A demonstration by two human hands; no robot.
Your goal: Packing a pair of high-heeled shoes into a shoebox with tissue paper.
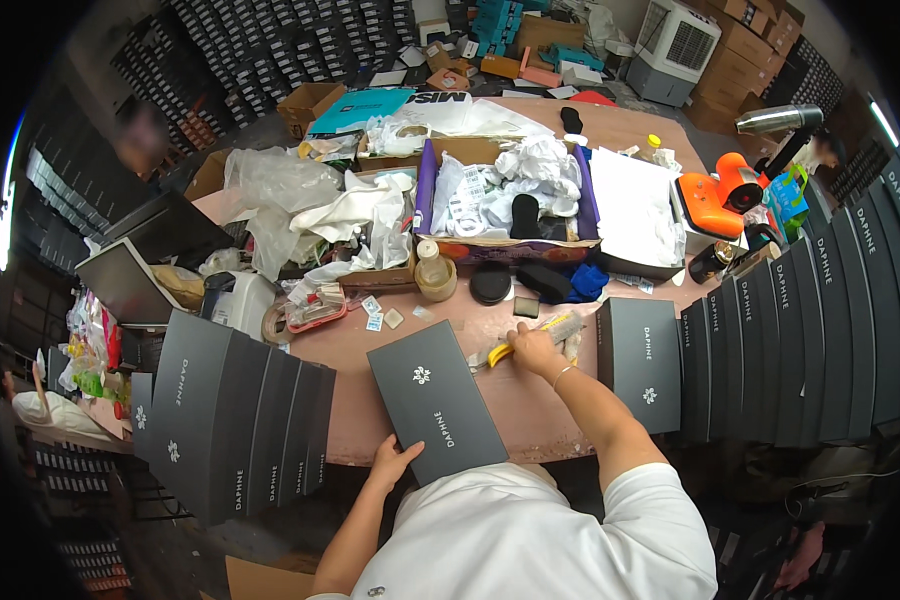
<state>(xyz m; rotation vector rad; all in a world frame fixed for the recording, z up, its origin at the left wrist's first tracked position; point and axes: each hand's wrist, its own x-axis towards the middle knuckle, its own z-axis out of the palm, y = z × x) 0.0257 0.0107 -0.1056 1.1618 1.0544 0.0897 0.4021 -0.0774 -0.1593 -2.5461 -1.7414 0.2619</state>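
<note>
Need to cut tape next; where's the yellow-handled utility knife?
In the head view, the yellow-handled utility knife lies on the pink table under the right hand, right of the flat black box.

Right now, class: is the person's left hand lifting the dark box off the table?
No: the left hand only rests on the near edge of the dark box, which lies flat on the table.

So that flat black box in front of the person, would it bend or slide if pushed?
The black box looks stiff: flat faces, crisp edges. Its smooth lid on the bare table would probably slide easily. It overhangs the near edge, where the left hand steadies it, so it might tip off if released.
</note>
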